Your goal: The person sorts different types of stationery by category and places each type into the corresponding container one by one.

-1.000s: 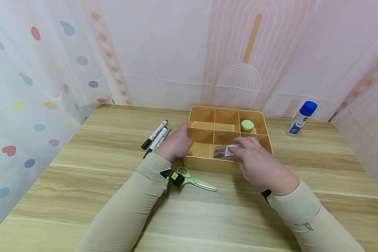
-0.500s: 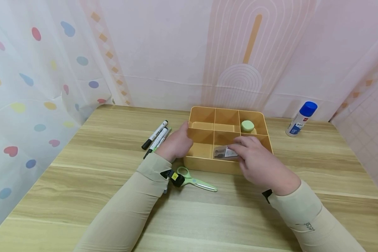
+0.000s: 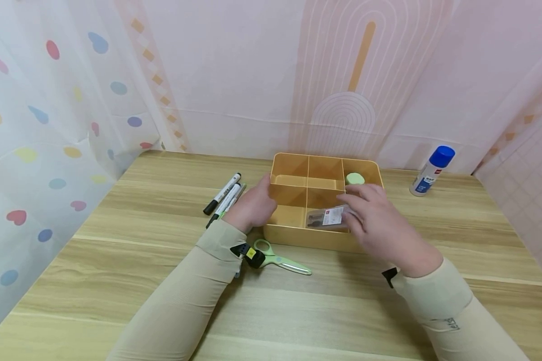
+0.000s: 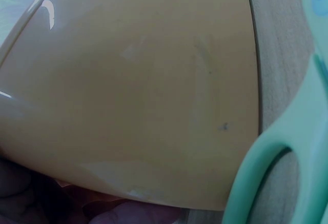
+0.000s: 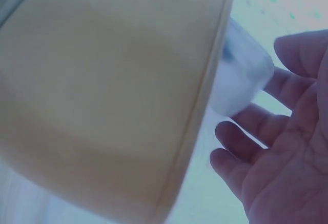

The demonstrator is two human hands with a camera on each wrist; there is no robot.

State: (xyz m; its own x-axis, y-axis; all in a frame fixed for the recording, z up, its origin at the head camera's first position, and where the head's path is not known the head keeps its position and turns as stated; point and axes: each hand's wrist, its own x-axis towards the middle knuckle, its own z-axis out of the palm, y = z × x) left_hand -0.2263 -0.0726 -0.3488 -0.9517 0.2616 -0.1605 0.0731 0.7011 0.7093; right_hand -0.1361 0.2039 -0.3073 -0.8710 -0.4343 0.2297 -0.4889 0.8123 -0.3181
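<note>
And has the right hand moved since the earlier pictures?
Yes: in the head view, the right hand has moved slightly rightward, nearer the blue-capped tube, which stays put.

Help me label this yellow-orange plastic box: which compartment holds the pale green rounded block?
The back-right compartment, seen in the head view: only there does a pale green rounded block show.

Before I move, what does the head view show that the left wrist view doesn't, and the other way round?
Only the head view shows the right hand, the clear case, the markers, the pale green round item and the blue-capped bottle. Only the left wrist view shows a small dark speck on the outside of the yellow tray. Both share that tray, the green scissors, the left hand and the wooden tabletop.
</note>
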